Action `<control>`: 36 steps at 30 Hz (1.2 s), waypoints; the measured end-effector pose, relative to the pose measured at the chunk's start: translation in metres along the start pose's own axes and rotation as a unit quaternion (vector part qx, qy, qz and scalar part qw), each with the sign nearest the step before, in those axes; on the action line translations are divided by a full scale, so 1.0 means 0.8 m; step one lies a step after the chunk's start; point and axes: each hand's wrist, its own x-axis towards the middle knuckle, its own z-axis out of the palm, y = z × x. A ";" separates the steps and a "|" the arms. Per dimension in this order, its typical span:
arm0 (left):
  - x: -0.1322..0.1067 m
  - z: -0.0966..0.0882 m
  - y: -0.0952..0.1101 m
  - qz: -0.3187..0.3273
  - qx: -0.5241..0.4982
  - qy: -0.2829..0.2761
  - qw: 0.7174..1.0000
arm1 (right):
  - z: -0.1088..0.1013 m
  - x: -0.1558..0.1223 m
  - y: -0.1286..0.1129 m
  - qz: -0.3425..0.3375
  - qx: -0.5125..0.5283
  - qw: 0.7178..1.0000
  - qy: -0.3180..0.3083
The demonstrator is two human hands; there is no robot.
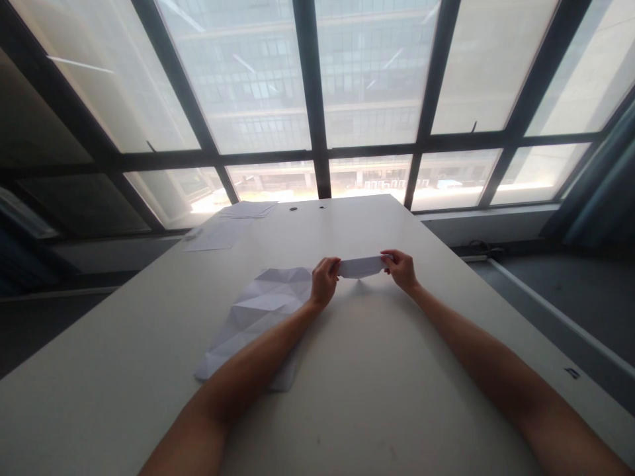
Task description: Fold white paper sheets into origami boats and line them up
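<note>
A folded piece of white paper (361, 266) is stretched between my two hands, over the middle of the white table. My left hand (325, 281) pinches its left end, fingers closed. At the opposite end, my right hand (399, 268) grips it between thumb and fingers. A small pointed part of the paper shows below its lower edge. Left of my left hand lies a large creased sheet of paper (265, 304), its folds standing up in ridges; my left forearm covers part of it.
Flat paper sheets (218, 235) and a further stack of sheets (251, 209) lie at the table's far left. Two small dark round spots sit near the far edge of the table (357, 218). Tall windows (367, 73) stand beyond. A dark mark (572, 373) is near the right edge.
</note>
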 end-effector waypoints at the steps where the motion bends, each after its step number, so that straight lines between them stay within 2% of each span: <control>1: 0.000 0.000 0.001 0.000 -0.007 -0.002 1.000 | 0.000 0.001 0.001 0.007 0.005 1.000 0.003; 9: 0.002 0.003 0.004 -0.009 -0.071 0.018 0.997 | 0.005 0.000 -0.003 0.066 0.063 0.995 0.031; 21: 0.001 0.004 -0.007 0.016 -0.035 0.014 0.999 | 0.009 -0.001 -0.008 0.101 0.121 0.985 0.065; 27: -0.005 0.009 -0.023 0.005 0.041 -0.060 0.997 | 0.007 -0.001 0.004 0.124 0.037 0.991 0.039; 32: -0.011 0.014 -0.034 -0.025 0.130 -0.140 0.981 | -0.001 0.000 0.017 0.072 -0.104 0.992 -0.002; 36: -0.016 0.014 -0.029 -0.035 0.207 -0.215 0.954 | -0.005 -0.002 0.017 0.040 -0.227 0.973 -0.024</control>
